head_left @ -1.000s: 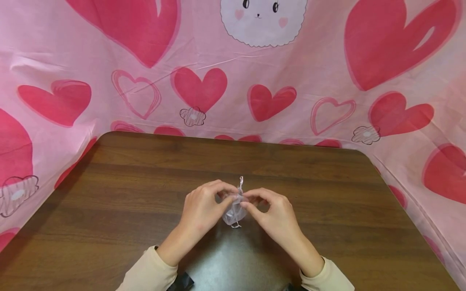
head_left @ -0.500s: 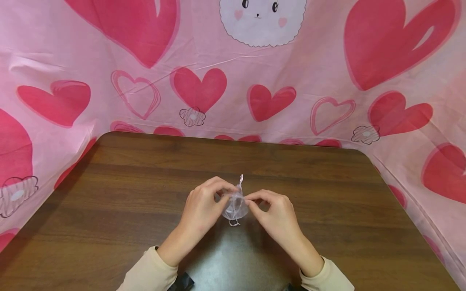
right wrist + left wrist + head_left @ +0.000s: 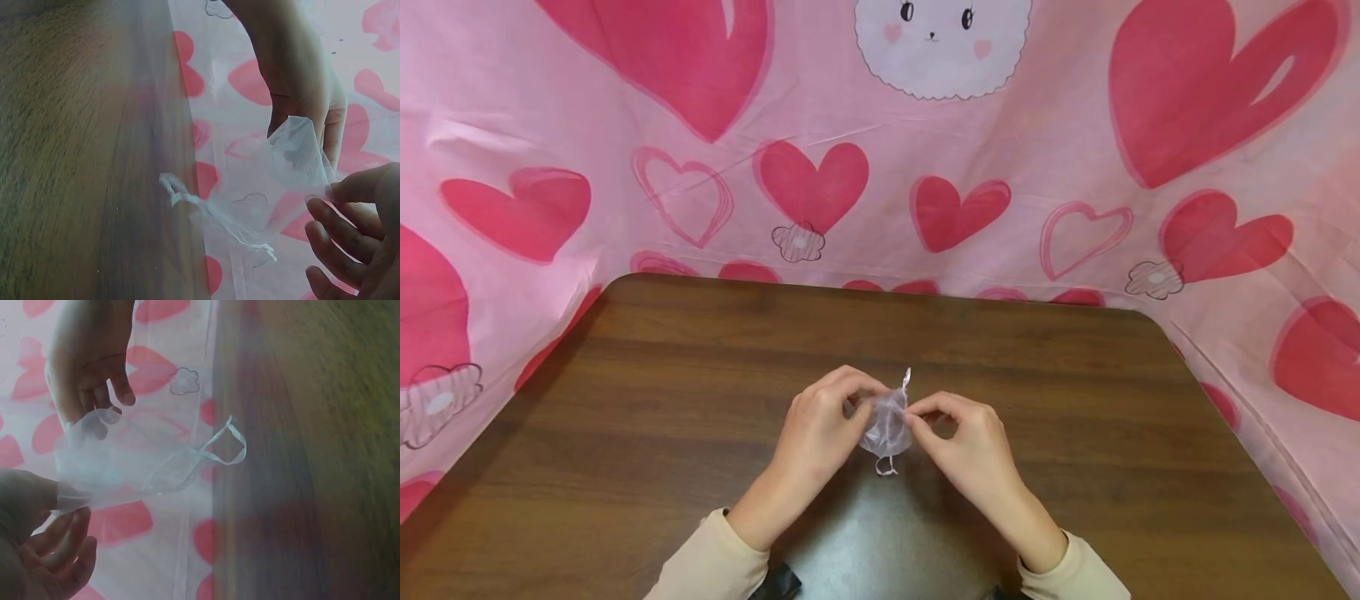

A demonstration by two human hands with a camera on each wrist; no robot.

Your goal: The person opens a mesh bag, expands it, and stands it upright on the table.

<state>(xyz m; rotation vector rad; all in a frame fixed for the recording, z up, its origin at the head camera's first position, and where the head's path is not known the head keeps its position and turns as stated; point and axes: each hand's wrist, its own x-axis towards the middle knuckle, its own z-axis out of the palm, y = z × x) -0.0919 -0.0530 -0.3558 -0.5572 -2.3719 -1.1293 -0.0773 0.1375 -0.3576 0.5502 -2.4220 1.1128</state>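
Note:
Between my hands is a small sheer whitish organza drawstring pouch (image 3: pixel 886 427), held up off the table. My left hand (image 3: pixel 822 423) pinches its edge on the left, thumb against fingers, as the left wrist view shows at the pouch's edge (image 3: pixel 75 494). Opposite, my right hand (image 3: pixel 972 433) pinches the edge on the right; in the right wrist view, thumb and fingertip meet at the mesh (image 3: pixel 300 153). One shiny ribbon loop (image 3: pixel 907 380) sticks out at the far side, and another loop (image 3: pixel 886 468) hangs out at the near side. No contents show through the mesh.
The brown wooden table (image 3: pixel 700 350) stretches out around both hands. A pink cloth with hearts (image 3: pixel 812 179) hangs behind it and along both sides. Small black objects (image 3: pixel 778 582) show by the sleeves at the bottom edge.
My fingertips have drawn slightly apart, and the pouch between them has spread wider. Its far ribbon loop has shifted a little to the right. Both arms stay nearly in place.

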